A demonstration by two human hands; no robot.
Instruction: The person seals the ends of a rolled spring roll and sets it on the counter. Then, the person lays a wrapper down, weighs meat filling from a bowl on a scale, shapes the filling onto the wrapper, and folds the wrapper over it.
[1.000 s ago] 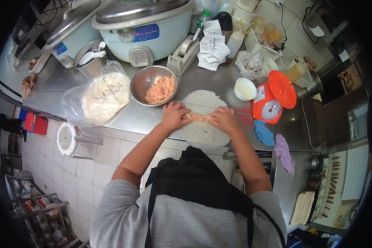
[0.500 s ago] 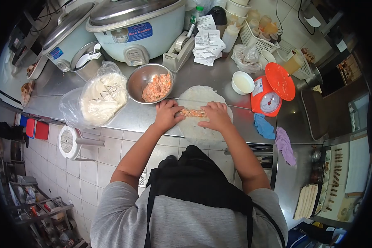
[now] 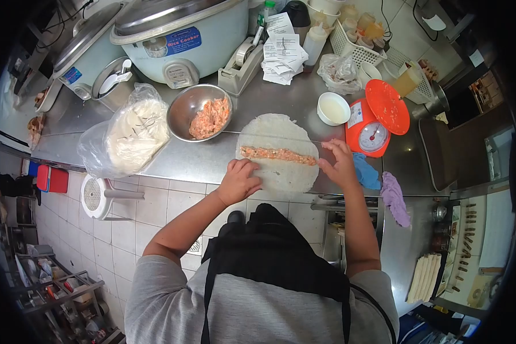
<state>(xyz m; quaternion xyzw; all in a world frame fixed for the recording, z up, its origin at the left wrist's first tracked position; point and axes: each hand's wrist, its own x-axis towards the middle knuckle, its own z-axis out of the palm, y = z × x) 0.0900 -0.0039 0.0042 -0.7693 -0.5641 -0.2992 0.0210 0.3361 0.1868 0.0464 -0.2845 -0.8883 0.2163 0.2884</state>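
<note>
A thin round sheet of pale wrapper (image 3: 275,129) lies across the steel counter's front part. A long strip of orange minced filling (image 3: 278,153) runs across its middle. My left hand (image 3: 240,182) is at the wrapper's near left edge, its fingers curled together; whether they pinch that edge is hidden. Beyond the filling's right end, my right hand (image 3: 339,165) is open, thumb and fingers apart with nothing between them. A metal bowl (image 3: 176,120) holding more filling (image 3: 210,118) stands behind and left of the wrapper.
A plastic bag of wrappers (image 3: 135,137) lies at left, near the rice cooker (image 3: 155,63). A white bowl (image 3: 333,109) and a red scale (image 3: 374,135) stand at right. Blue (image 3: 366,171) and purple (image 3: 394,198) cloths lie beside them. A white stool (image 3: 94,198) stands below.
Both hands have left the filling, which now shows as a longer strip. My left hand has come nearer to me; my right hand has moved right and its fingers have spread.
</note>
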